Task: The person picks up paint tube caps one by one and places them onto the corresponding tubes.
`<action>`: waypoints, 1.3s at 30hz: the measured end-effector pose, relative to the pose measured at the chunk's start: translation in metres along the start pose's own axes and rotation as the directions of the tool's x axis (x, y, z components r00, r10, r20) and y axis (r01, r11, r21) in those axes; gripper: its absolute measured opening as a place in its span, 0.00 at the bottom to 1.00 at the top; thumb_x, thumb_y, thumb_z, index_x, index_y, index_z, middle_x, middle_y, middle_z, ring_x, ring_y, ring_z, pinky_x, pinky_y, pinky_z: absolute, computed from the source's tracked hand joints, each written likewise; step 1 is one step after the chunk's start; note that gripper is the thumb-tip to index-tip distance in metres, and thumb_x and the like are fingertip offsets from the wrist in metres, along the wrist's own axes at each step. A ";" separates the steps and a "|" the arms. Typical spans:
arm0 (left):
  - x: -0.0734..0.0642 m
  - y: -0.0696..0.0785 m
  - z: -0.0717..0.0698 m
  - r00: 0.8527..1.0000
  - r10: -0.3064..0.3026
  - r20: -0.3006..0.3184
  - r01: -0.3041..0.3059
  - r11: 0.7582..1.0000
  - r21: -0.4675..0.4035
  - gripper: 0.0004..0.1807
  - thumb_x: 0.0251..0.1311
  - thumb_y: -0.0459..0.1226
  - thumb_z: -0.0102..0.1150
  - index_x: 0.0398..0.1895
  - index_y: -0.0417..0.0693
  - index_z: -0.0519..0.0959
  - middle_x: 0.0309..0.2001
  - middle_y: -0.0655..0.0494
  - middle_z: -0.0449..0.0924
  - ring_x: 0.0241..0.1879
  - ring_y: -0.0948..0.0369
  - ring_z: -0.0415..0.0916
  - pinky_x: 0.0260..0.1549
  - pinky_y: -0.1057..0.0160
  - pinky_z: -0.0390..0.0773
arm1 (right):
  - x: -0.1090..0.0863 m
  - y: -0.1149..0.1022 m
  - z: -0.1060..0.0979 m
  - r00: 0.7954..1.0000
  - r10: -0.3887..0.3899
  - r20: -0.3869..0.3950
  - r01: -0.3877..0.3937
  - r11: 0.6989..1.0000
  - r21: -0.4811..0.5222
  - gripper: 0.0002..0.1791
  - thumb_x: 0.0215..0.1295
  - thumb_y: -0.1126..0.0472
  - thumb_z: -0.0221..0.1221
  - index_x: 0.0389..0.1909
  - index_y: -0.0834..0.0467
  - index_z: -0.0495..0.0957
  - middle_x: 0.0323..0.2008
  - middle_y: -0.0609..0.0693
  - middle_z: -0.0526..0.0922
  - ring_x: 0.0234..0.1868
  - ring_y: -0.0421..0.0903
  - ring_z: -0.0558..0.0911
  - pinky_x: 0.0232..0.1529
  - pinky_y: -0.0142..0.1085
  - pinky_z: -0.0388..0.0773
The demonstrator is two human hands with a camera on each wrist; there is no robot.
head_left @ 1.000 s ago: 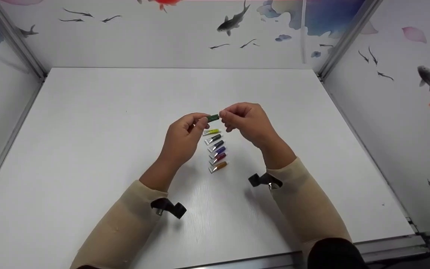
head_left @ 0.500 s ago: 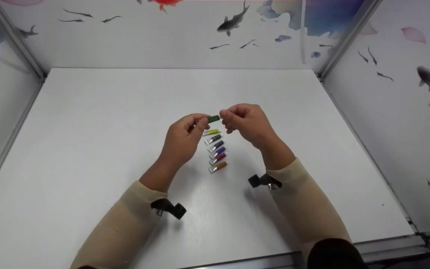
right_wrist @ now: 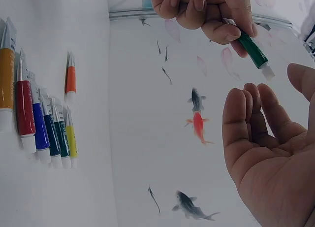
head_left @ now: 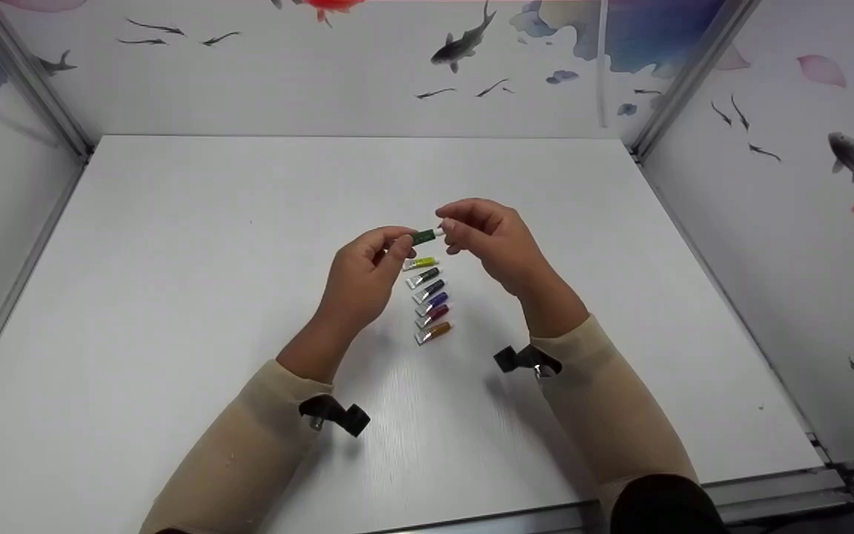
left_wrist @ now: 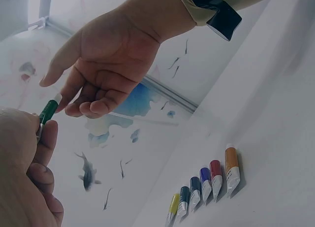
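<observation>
My left hand (head_left: 364, 274) pinches a small green paint tube (head_left: 423, 236) by its silver end, the white cap (right_wrist: 267, 72) pointing toward the right hand. Beside that cap is my right hand (head_left: 497, 241), its thumb and fingers spread apart and holding nothing. In the left wrist view a right fingertip is close to the cap; whether it touches is unclear. Below the hands lies a row of paint tubes: yellow (head_left: 421, 262), dark green (head_left: 424, 277), dark blue (head_left: 429, 290), violet-blue (head_left: 433, 302), red (head_left: 433, 316) and ochre (head_left: 434, 331).
An orange paint tube (right_wrist: 71, 79) lies apart from the row, seen only in the right wrist view. The white table (head_left: 175, 297) is bounded by printed panels (head_left: 323, 81) at the back and sides.
The right thumb and fingers have parted and moved slightly off the cap, which now shows white. The left hand keeps the green paint tube nearly still.
</observation>
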State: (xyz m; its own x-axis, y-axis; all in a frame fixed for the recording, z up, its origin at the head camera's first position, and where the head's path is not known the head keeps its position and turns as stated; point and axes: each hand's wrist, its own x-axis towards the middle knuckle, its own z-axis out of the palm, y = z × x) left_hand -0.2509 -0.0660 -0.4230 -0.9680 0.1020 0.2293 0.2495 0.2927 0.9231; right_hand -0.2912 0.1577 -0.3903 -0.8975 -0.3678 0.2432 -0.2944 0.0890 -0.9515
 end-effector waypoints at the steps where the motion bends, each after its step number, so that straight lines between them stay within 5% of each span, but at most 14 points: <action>1: 0.000 0.000 0.000 1.000 -0.003 0.002 0.003 1.000 -0.002 0.16 0.81 0.52 0.55 0.59 0.59 0.85 0.45 0.62 0.86 0.41 0.57 0.78 0.41 0.58 0.80 | 0.000 0.000 0.000 1.000 -0.010 0.006 0.010 1.000 0.004 0.14 0.75 0.64 0.63 0.57 0.63 0.84 0.48 0.61 0.84 0.45 0.50 0.84 0.49 0.35 0.87; 9: 0.000 0.000 0.000 1.000 -0.012 0.008 0.012 1.000 -0.024 0.15 0.81 0.51 0.55 0.58 0.60 0.85 0.45 0.61 0.86 0.41 0.57 0.77 0.40 0.58 0.80 | -0.003 -0.001 -0.002 0.996 -0.076 0.042 0.074 0.997 0.032 0.15 0.70 0.72 0.63 0.55 0.62 0.86 0.53 0.55 0.84 0.55 0.55 0.81 0.55 0.34 0.85; 13: 0.000 0.000 0.000 1.000 0.008 0.007 -0.008 1.000 -0.023 0.15 0.81 0.52 0.55 0.58 0.59 0.85 0.44 0.62 0.86 0.39 0.57 0.76 0.38 0.59 0.78 | -0.005 -0.002 -0.002 0.997 -0.071 0.034 0.071 0.997 0.020 0.12 0.70 0.72 0.64 0.52 0.63 0.87 0.50 0.58 0.84 0.50 0.50 0.82 0.52 0.33 0.85; 20: 0.000 0.000 0.001 1.000 0.021 0.002 -0.021 1.000 -0.007 0.16 0.81 0.52 0.55 0.58 0.58 0.85 0.44 0.62 0.86 0.39 0.57 0.76 0.38 0.59 0.78 | -0.005 -0.002 -0.001 1.000 -0.012 0.013 0.013 1.000 -0.028 0.10 0.72 0.68 0.66 0.50 0.64 0.88 0.46 0.49 0.87 0.43 0.45 0.84 0.48 0.31 0.85; 39: 0.000 0.003 0.000 1.000 0.008 0.006 -0.008 1.000 0.001 0.16 0.81 0.51 0.54 0.59 0.57 0.85 0.44 0.61 0.86 0.40 0.57 0.76 0.40 0.58 0.78 | -0.002 0.000 -0.001 1.000 0.024 -0.015 -0.025 0.996 -0.087 0.11 0.73 0.62 0.67 0.51 0.63 0.89 0.44 0.49 0.88 0.38 0.46 0.83 0.44 0.33 0.86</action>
State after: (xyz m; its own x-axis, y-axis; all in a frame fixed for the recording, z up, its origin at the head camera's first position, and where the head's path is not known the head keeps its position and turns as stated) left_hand -0.2501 -0.0651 -0.4202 -0.9658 0.1101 0.2346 0.2571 0.2931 0.9209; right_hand -0.2902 0.1596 -0.3906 -0.9093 -0.3513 0.2231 -0.2990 0.1784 -0.9374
